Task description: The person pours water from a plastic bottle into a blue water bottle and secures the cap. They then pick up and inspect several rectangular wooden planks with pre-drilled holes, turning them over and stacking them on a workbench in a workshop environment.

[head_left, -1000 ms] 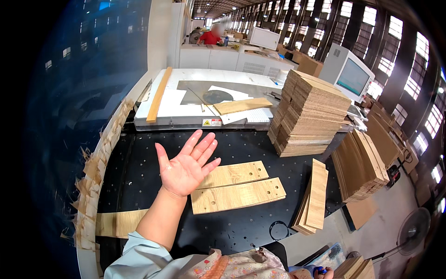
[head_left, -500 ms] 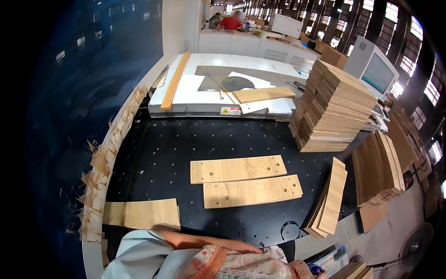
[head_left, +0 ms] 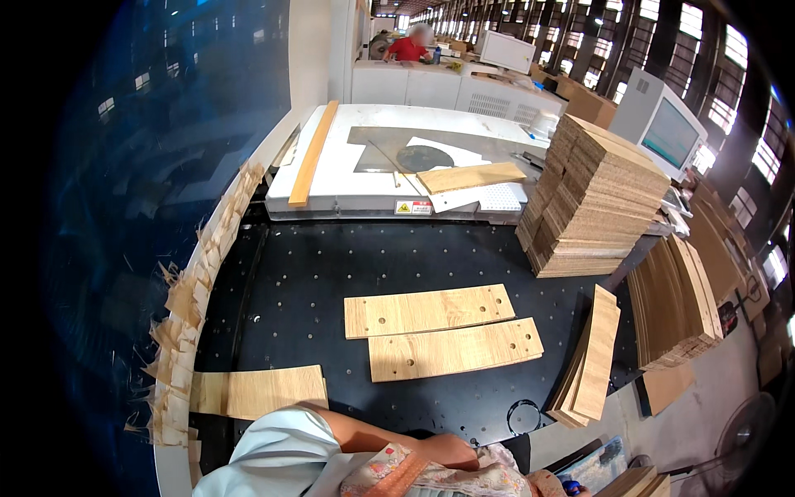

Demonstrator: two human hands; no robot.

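Black perforated table (head_left: 331, 282), two drilled wood panels (head_left: 429, 311) (head_left: 454, 349) lying side by side at centre. Third panel (head_left: 261, 391) at 8 o'clock. Tall panel stack (head_left: 592, 199) at 2 o'clock, leaning boards (head_left: 590, 360) at 4. Person's forearm (head_left: 389, 439) folded across at 6, hands not visible.

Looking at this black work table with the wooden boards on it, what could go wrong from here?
The tall stack of boards steps unevenly near the table's far right corner; a knock might topple it. The leaning boards stand on edge at the right rim and could slide off. The two drilled boards lie side by side, apparently unclamped, so a sleeve might shift them.
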